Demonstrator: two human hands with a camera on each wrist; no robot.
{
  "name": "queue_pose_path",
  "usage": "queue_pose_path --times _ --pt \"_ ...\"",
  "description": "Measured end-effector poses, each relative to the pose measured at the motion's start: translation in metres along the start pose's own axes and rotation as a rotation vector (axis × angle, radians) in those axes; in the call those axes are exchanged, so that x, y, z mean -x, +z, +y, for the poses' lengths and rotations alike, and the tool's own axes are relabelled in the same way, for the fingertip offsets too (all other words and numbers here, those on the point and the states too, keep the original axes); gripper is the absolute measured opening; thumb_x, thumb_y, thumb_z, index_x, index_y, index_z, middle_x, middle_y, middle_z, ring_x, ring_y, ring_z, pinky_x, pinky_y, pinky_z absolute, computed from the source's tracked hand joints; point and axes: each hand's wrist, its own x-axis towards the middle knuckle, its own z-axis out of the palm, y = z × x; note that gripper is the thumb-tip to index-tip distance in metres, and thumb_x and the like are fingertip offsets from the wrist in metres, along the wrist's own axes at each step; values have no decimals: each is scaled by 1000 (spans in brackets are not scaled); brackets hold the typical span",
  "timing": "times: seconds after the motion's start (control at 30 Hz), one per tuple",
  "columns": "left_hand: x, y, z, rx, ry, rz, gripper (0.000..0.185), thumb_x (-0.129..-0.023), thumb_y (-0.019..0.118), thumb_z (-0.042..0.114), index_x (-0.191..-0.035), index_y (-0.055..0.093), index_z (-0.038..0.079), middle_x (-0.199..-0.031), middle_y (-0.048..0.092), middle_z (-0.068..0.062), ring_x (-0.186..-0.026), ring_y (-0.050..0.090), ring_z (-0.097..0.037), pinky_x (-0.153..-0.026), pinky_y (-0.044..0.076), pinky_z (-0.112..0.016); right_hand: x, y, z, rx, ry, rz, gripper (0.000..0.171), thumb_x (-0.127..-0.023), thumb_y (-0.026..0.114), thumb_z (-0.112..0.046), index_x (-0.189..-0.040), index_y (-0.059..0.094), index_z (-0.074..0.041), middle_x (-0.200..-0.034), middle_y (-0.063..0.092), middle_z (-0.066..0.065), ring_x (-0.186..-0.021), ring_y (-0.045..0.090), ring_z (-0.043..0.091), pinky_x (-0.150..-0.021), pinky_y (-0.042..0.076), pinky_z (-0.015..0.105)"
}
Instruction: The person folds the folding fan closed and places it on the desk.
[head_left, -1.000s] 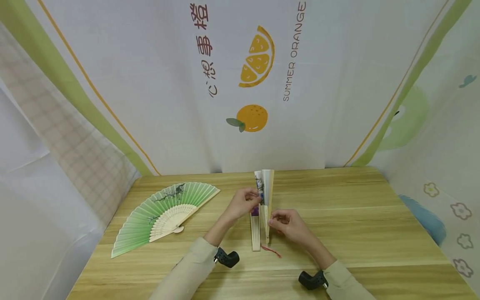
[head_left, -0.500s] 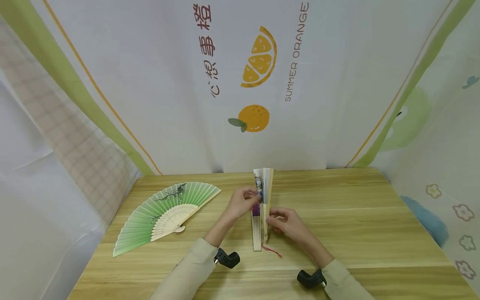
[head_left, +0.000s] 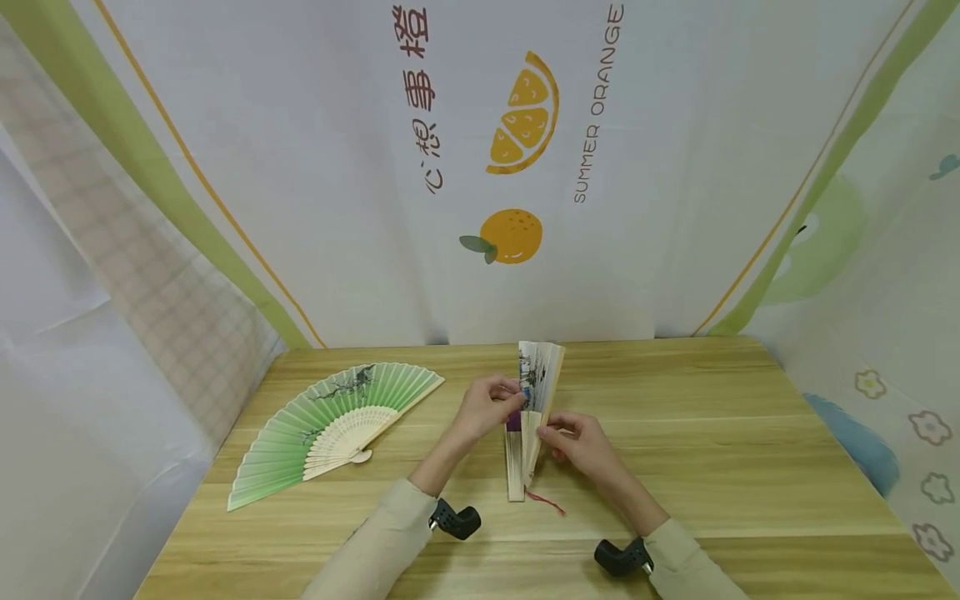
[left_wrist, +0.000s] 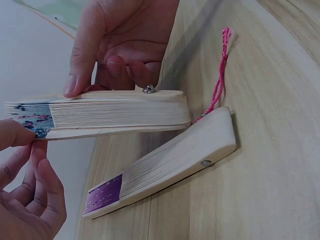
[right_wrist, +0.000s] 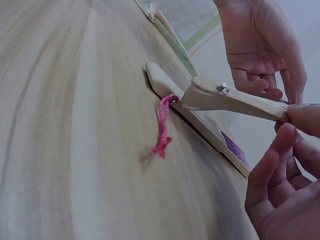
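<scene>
A white folding fan (head_left: 538,379) with a dark and blue print is partly spread, held above the table. My left hand (head_left: 483,406) pinches its left outer rib, thumb against fingertips. On the other side, my right hand (head_left: 577,442) pinches the right outer rib lower down. The ribs, printed folds and metal pivot pin (left_wrist: 149,89) show in the left wrist view. Beneath lies a folded purple fan (left_wrist: 165,167) on the table, partly covered in the head view. A pink-red tassel (right_wrist: 163,125) trails on the wood near its pivot end.
A green folding fan (head_left: 277,446) lies spread at the left of the wooden table (head_left: 712,467). A white cloth (head_left: 600,275) with orange prints hangs behind the table's back edge. Patterned cloths hang at both sides.
The white fan has spread wider at its top, showing more of its print. Its right outer rib has swung rightward with my right hand on it. My left hand has barely moved.
</scene>
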Motion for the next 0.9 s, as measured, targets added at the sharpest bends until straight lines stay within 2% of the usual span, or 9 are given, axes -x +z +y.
queue_pose_path --times 0.1,0.17,0.33,0.43,0.67,0.9 --pt "-1 1 0 -13 5 3 12 -96 68 3 -102 69 -8 -126 65 -22 -81 66 -19 -63 55 -30 0 0 -1 5 8 -6 17 -99 67 -6 -103 66 11 -83 58 6 -63 53 13 -56 44 23" --pt "-1 1 0 -11 9 -1 12 -96 67 1 -102 67 -10 -125 65 -24 -78 64 -16 -64 57 -37 0 0 -2 3 21 -10 18 -99 67 -7 -104 66 10 -82 57 5 -63 53 13 -57 45 24" --pt "-5 2 -4 22 -3 -25 10 -95 65 -5 -101 64 -13 -98 70 -27 -69 63 -18 -67 56 -53 0 0 -2 -43 72 -39 19 -101 66 -12 -101 66 7 -79 55 8 -65 52 13 -58 46 25" --pt "-6 3 -7 31 -9 -19 10 -95 66 -3 -101 65 -11 -91 71 -21 -70 64 -19 -67 57 -52 0 -1 -1 -72 76 -54 19 -101 66 -13 -100 65 6 -81 56 11 -65 51 13 -59 46 25" --pt "-5 3 -6 21 -24 -2 9 -96 68 1 -100 67 -7 -115 68 -17 -77 66 -20 -66 58 -40 1 -3 -2 -84 34 -76 20 -101 66 -13 -103 66 7 -87 58 13 -65 52 14 -58 45 25" --pt "-5 5 -8 17 -32 -27 9 -96 68 0 -102 68 -7 -91 68 -11 -71 69 -26 -64 59 -39 0 -2 -6 -64 28 -85 18 -100 67 -13 -102 68 5 -83 57 7 -65 52 14 -58 44 25"
